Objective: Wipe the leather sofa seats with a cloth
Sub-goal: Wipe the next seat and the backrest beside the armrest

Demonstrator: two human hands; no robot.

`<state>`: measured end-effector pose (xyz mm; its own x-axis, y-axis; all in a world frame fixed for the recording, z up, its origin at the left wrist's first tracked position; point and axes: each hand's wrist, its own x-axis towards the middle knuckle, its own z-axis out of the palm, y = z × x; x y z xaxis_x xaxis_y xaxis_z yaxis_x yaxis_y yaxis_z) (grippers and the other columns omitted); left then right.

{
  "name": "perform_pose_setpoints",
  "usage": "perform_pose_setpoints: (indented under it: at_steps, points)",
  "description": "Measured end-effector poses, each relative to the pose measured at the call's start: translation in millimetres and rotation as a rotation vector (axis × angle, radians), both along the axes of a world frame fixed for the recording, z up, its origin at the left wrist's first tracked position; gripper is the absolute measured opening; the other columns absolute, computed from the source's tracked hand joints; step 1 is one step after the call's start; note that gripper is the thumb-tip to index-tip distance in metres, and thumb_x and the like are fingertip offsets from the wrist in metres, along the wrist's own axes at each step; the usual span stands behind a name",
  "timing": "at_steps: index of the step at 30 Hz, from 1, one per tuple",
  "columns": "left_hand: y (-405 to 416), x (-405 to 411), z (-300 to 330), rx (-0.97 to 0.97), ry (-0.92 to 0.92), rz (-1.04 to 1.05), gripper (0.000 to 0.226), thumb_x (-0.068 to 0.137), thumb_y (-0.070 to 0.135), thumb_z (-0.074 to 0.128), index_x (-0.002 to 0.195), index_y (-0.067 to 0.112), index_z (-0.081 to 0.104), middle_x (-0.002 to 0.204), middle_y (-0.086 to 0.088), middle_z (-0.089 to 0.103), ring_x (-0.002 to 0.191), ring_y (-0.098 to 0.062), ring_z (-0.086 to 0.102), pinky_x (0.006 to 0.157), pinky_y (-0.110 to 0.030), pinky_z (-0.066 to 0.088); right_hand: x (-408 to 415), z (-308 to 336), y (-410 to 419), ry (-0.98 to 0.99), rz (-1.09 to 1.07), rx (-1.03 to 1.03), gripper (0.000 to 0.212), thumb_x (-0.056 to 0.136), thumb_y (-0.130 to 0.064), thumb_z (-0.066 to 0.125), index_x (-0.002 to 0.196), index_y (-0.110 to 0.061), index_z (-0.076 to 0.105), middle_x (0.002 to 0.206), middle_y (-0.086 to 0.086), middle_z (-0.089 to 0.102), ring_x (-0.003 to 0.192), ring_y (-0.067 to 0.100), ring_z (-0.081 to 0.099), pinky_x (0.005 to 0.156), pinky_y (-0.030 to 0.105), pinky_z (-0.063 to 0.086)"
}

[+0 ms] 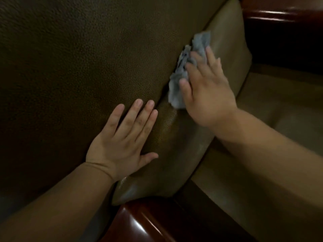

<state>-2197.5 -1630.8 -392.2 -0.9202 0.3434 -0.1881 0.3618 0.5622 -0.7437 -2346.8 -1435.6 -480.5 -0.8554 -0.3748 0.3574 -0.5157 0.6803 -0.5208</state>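
A dark brown pebbled leather sofa surface (70, 67) fills the left of the head view. Beside it runs a smoother olive-brown leather cushion (230, 37), with a seam between the two. A crumpled grey cloth (176, 84) lies along that seam. My right hand (208, 91) presses flat on the cloth with straight fingers, covering its right part. My left hand (124, 138) rests flat on the dark leather just left of the seam, fingers spread, holding nothing.
A glossy reddish wooden armrest (143, 222) sits at the bottom centre, and another glossy wooden piece (279, 13) is at the top right. A lighter leather seat (279, 109) stretches to the right under my right forearm.
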Motion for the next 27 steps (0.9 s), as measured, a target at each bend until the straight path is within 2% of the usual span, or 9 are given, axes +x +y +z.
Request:
perform_pose_setpoints:
  at_steps: [3, 7, 9, 11, 14, 17, 19, 24, 27]
  points:
    - [-2, 0, -1, 0.002, 0.007, -0.031, 0.092, 0.102, 0.070, 0.025, 0.164, 0.002, 0.026, 0.173, -0.022, 0.014, 0.159, -0.042, 0.013, 0.129, -0.058, 0.000, 6, 8, -9, -0.053, -0.037, -0.029, 0.056, 0.109, -0.037, 0.034, 0.143, 0.002, 0.053, 0.156, 0.024, 0.043, 0.155, 0.043, 0.021, 0.127, 0.059, 0.017]
    - [-1, -1, -2, 0.009, -0.010, -0.009, 0.089, 0.101, 0.068, 0.033, 0.161, 0.001, 0.033, 0.173, -0.022, 0.015, 0.159, -0.043, 0.013, 0.130, -0.058, -0.003, 82, 3, -6, -0.022, 0.270, 0.026, 0.050, 0.108, -0.037, 0.041, 0.143, -0.005, 0.058, 0.155, 0.020, 0.047, 0.156, 0.042, 0.020, 0.123, 0.061, 0.022]
    - [-2, 1, -4, 0.004, -0.013, -0.002, 0.089, 0.102, 0.067, 0.030, 0.162, 0.002, 0.031, 0.173, -0.023, 0.014, 0.159, -0.043, 0.012, 0.130, -0.058, -0.004, 62, 2, 5, 0.046, 0.389, 0.106, 0.050, 0.107, -0.042, 0.043, 0.143, -0.012, 0.058, 0.155, 0.013, 0.048, 0.156, 0.038, 0.021, 0.125, 0.059, 0.023]
    - [-3, 1, -5, 0.014, -0.004, -0.010, 0.089, 0.101, 0.066, 0.027, 0.164, 0.002, 0.028, 0.173, -0.023, 0.014, 0.159, -0.042, 0.012, 0.130, -0.058, -0.004, 19, 0, 12, 0.137, 0.352, 0.183, 0.052, 0.106, -0.045, 0.041, 0.141, -0.012, 0.060, 0.152, 0.013, 0.052, 0.154, 0.039, 0.027, 0.127, 0.056, 0.020]
    - [-5, 0, -6, 0.003, 0.004, -0.015, 0.090, 0.101, 0.066, 0.025, 0.164, 0.002, 0.025, 0.173, -0.022, 0.014, 0.159, -0.042, 0.013, 0.130, -0.057, -0.002, -16, 2, 11, 0.094, 0.180, 0.128, 0.053, 0.107, -0.047, 0.038, 0.139, -0.010, 0.061, 0.150, 0.014, 0.052, 0.155, 0.038, 0.026, 0.127, 0.057, 0.018]
    - [-5, 0, -8, 0.031, -0.003, -0.016, 0.087, 0.102, 0.064, 0.026, 0.163, 0.002, 0.029, 0.173, -0.022, 0.015, 0.159, -0.042, 0.013, 0.130, -0.057, -0.002, 18, 9, -14, -0.068, 0.030, 0.011, 0.056, 0.108, -0.045, 0.033, 0.141, -0.006, 0.057, 0.156, 0.016, 0.045, 0.158, 0.038, 0.015, 0.126, 0.057, 0.018]
    - [-5, 0, -7, 0.053, -0.010, -0.018, 0.086, 0.103, 0.063, 0.026, 0.162, 0.001, 0.031, 0.173, -0.022, 0.015, 0.159, -0.042, 0.012, 0.130, -0.057, -0.003, 42, 12, -20, -0.126, 0.071, -0.054, 0.055, 0.107, -0.042, 0.034, 0.140, -0.005, 0.057, 0.155, 0.017, 0.044, 0.158, 0.038, 0.014, 0.126, 0.058, 0.016]
    - [-4, -1, -7, 0.042, 0.003, -0.020, 0.088, 0.103, 0.064, 0.023, 0.164, 0.000, 0.024, 0.173, -0.023, 0.014, 0.159, -0.042, 0.012, 0.130, -0.056, -0.003, 37, -11, 10, 0.120, 0.441, 0.060, 0.050, 0.108, -0.043, 0.040, 0.136, -0.009, 0.064, 0.148, 0.018, 0.053, 0.153, 0.042, 0.027, 0.125, 0.060, 0.019]
    - [-5, -1, -8, 0.017, 0.021, -0.035, 0.087, 0.104, 0.064, 0.021, 0.164, 0.001, 0.025, 0.172, -0.023, 0.016, 0.158, -0.042, 0.013, 0.130, -0.057, -0.002, -19, -14, 23, 0.271, 0.449, 0.168, 0.053, 0.108, -0.047, 0.039, 0.136, -0.008, 0.063, 0.145, 0.019, 0.056, 0.148, 0.044, 0.036, 0.126, 0.055, 0.020]
